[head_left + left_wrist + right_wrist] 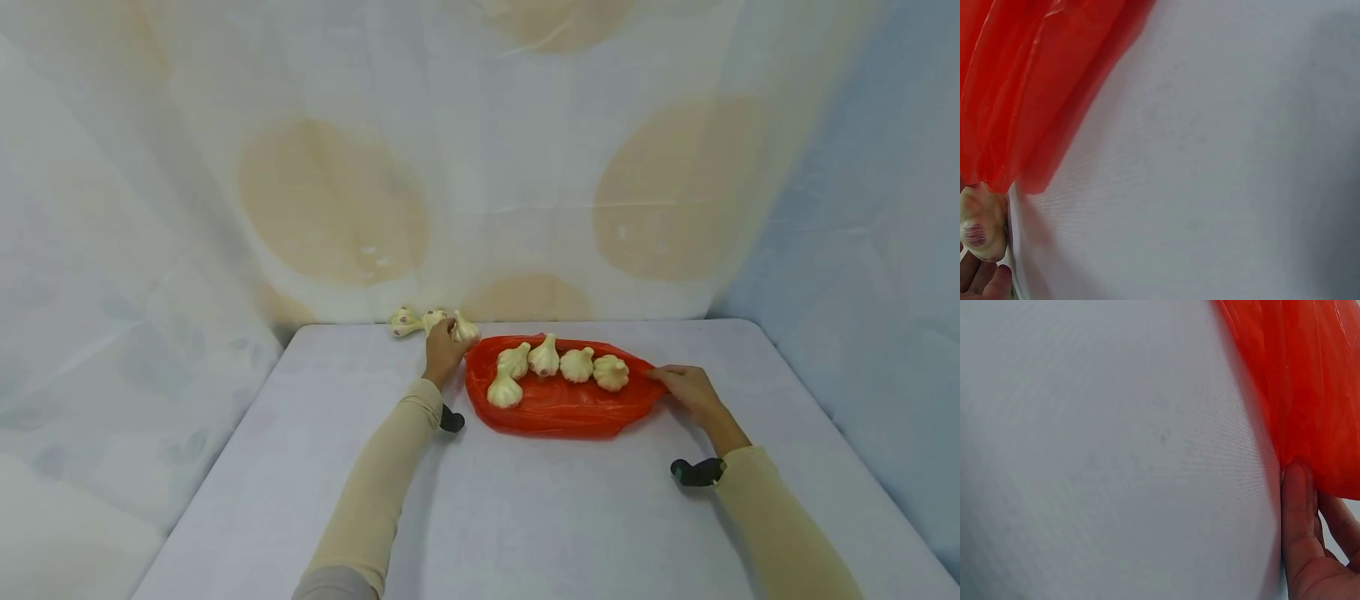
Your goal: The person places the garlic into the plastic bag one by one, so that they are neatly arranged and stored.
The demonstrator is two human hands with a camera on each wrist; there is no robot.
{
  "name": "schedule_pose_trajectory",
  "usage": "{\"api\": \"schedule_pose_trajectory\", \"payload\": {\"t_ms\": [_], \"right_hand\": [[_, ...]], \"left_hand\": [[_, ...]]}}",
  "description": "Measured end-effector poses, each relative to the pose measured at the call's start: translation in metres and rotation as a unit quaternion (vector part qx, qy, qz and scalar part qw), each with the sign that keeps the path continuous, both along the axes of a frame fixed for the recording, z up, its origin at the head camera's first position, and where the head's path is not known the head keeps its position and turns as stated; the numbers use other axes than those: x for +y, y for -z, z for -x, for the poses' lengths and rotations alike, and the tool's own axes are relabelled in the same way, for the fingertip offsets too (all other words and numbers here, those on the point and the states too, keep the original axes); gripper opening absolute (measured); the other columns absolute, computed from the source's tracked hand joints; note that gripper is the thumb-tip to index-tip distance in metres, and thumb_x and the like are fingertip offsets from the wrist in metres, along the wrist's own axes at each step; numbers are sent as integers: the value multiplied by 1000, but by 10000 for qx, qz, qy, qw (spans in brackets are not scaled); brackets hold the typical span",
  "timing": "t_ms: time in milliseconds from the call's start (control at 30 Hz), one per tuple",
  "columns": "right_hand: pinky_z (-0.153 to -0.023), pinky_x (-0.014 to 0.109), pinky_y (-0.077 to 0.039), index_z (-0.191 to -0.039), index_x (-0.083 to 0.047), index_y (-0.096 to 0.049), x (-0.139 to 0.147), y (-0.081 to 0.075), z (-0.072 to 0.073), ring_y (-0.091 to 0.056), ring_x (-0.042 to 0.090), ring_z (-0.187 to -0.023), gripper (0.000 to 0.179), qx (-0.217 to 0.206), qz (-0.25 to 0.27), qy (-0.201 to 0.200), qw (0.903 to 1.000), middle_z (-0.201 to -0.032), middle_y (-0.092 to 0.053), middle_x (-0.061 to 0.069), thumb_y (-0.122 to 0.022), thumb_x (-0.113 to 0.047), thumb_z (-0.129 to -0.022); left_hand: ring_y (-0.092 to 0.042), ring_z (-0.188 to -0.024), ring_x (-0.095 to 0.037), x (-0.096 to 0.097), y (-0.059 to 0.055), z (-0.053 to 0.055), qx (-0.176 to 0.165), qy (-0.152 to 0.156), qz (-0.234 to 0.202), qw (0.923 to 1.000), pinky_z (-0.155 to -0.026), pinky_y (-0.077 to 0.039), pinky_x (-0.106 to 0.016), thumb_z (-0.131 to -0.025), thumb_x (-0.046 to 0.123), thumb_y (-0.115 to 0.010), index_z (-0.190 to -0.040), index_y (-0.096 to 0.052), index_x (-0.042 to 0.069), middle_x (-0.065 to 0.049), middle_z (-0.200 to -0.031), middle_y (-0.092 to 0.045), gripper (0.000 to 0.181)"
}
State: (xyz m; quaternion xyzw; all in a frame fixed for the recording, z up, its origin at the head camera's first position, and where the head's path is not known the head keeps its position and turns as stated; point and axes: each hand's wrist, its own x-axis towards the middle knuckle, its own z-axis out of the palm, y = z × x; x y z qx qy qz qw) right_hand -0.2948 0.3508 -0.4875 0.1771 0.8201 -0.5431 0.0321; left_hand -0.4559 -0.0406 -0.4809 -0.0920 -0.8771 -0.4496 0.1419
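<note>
A red plastic bag (570,412) lies spread on the table with several garlic bulbs (577,365) resting on it. At its left end, my left hand (444,354) holds a garlic bulb (466,329). That bulb (984,226) appears beside the red plastic (1041,87) in the left wrist view, with part of the hand (986,280) just below. My right hand (688,387) pinches the right end of the bag. In the right wrist view, its fingers (1297,500) meet the plastic edge; the fingertips are partly hidden.
Two more garlic bulbs, one at the far left (406,322) and another (434,318) beside my left hand, sit at the table's back edge. A patterned curtain (510,167) hangs right behind the white table (555,508), with fabric on both sides.
</note>
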Motion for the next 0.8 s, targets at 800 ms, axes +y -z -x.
{"api": "schedule_pose_trajectory", "payload": {"t_ms": [800], "right_hand": [[-91,41,-36,-120,-1,-48,-2,0,2,-39,30,-108,58,-194,-45,64,9998,-124,-43,18,-52,-44,-82]], "left_hand": [[-47,-108,-24,0,4,1,-39,-12,-242,9997,-91,-37,-35,-71,20,-72,-119,-47,-3,-14,-118,-51,59]]}}
